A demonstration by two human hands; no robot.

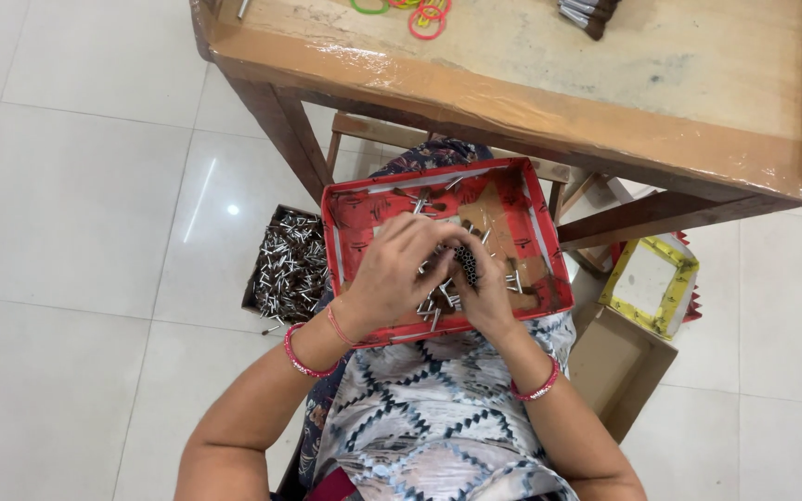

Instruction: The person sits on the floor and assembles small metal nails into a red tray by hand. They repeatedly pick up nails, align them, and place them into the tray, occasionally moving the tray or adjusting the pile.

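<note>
A red shallow box (531, 223) rests on my lap, with several small metal tubes (438, 306) loose in it. Both my hands are over the box's middle. My left hand (399, 269) and my right hand (486, 292) together clasp a bundle of small metal tubes (465, 264), seen end-on as a dark honeycomb cluster. The fingers of my left hand curl over the bundle's top and left side. Pink bangles circle both wrists.
A brown box (291, 264) heaped with more metal tubes sits on the floor to my left. A wooden table (512, 93) stands ahead, with coloured rubber bands (427, 17) and a tube bundle (587, 13) on it. A yellow-edged tray (650, 283) and cardboard box (619, 366) lie right.
</note>
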